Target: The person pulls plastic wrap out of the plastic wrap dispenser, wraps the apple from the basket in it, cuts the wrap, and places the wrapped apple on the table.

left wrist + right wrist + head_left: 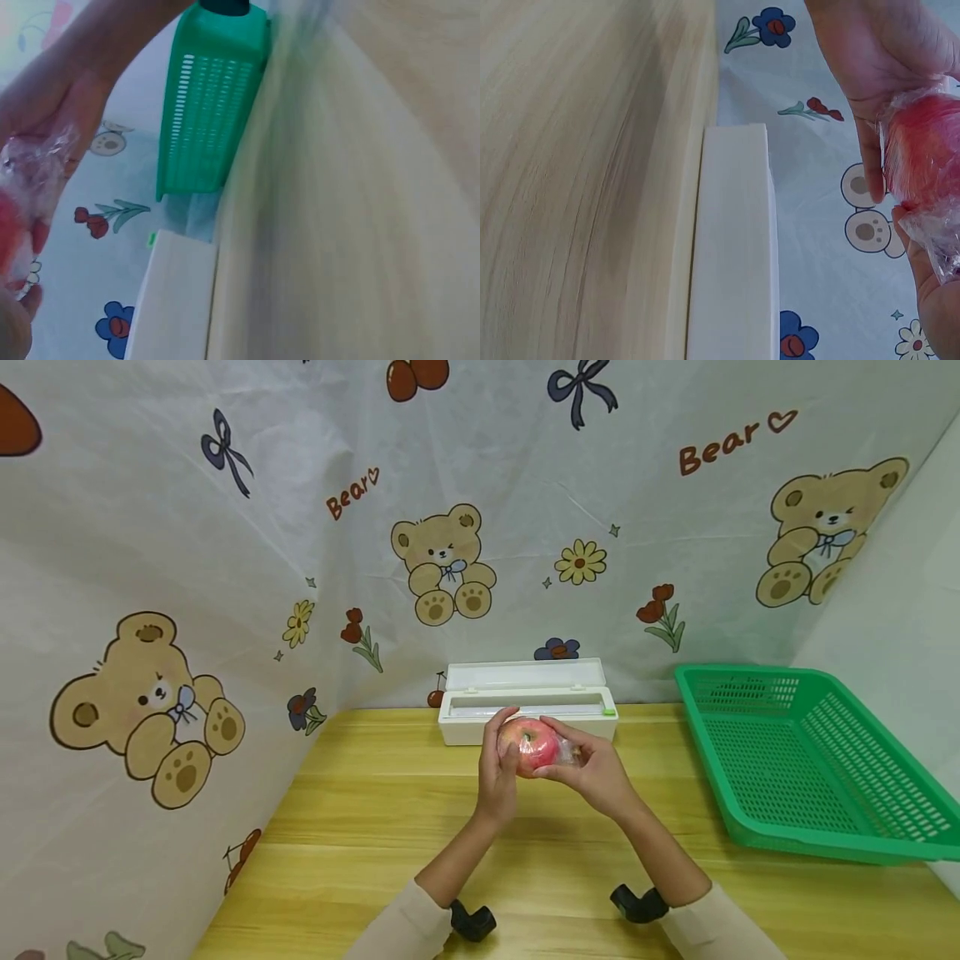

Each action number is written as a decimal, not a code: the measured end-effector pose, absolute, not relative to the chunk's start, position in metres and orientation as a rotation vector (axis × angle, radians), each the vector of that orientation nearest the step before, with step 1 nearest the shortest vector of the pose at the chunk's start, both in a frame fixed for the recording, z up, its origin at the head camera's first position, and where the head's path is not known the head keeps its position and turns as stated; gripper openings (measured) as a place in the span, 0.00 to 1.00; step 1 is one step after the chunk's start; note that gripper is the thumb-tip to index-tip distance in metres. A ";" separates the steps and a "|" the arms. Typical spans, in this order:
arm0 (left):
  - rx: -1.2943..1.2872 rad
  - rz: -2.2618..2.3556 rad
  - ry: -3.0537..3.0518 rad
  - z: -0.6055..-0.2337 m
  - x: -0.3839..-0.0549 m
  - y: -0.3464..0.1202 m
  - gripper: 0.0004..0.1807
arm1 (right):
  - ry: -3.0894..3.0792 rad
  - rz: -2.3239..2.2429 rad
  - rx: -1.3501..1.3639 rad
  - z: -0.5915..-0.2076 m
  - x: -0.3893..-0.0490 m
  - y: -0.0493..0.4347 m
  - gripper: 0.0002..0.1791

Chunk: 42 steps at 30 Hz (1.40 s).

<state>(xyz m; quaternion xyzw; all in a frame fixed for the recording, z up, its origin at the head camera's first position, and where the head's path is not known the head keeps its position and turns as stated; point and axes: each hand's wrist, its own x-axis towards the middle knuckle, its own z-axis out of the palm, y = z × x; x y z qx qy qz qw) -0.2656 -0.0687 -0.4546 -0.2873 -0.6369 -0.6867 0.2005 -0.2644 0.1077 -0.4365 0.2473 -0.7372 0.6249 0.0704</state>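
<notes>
In the head view a red apple [531, 745], wrapped in clear plastic film, is held up over the table between both hands. My left hand [497, 781] grips it from the left, thumb in front and fingers round the far side. My right hand [598, 774] holds its right side between thumb and fingers, around the bunched film [567, 752]. The bunched film [936, 231] also shows in the right wrist view, beside the red skin. Behind the hands stands a white film dispenser box [528, 727] with its lid [525, 675] raised.
A green slotted plastic basket [716, 777] stands at the right of the wooden table [360, 810]. A green slider [608, 712] sits at the dispenser's right end. Cloth printed with bears hangs behind and along the left side.
</notes>
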 end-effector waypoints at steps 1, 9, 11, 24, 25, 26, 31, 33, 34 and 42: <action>-0.802 -1.969 -1.806 -0.457 -0.269 -0.070 0.26 | -2.219 1.873 0.741 -0.436 -0.265 0.108 0.37; -0.895 -2.173 -1.972 -0.456 -0.277 -0.076 0.38 | -2.204 1.843 0.754 -0.435 -0.267 0.114 0.38; -0.885 -2.158 -2.001 -0.454 -0.276 -0.076 0.38 | -2.201 1.816 0.778 -0.435 -0.267 0.113 0.38; -0.786 -2.075 -2.065 -0.457 -0.278 -0.077 0.32 | -2.187 1.502 0.893 -0.440 -0.263 0.098 0.39; -0.786 -2.070 -2.063 -0.458 -0.279 -0.077 0.32 | -2.189 1.479 0.891 -0.440 -0.262 0.097 0.39; -0.780 -2.068 -2.065 -0.458 -0.278 -0.077 0.31 | -2.190 1.460 0.888 -0.440 -0.262 0.095 0.40; -0.780 -2.041 -2.063 -0.457 -0.278 -0.080 0.30 | -2.194 1.407 0.849 -0.440 -0.261 0.091 0.40; -0.805 -2.033 -2.049 -0.456 -0.279 -0.081 0.33 | -2.192 1.389 0.831 -0.439 -0.260 0.091 0.40; -0.816 -2.034 -2.040 -0.457 -0.280 -0.081 0.34 | -2.190 1.379 0.822 -0.439 -0.260 0.091 0.40; -0.825 -2.055 -1.996 -0.457 -0.280 -0.081 0.29 | -2.114 1.322 0.840 -0.442 -0.261 0.093 0.41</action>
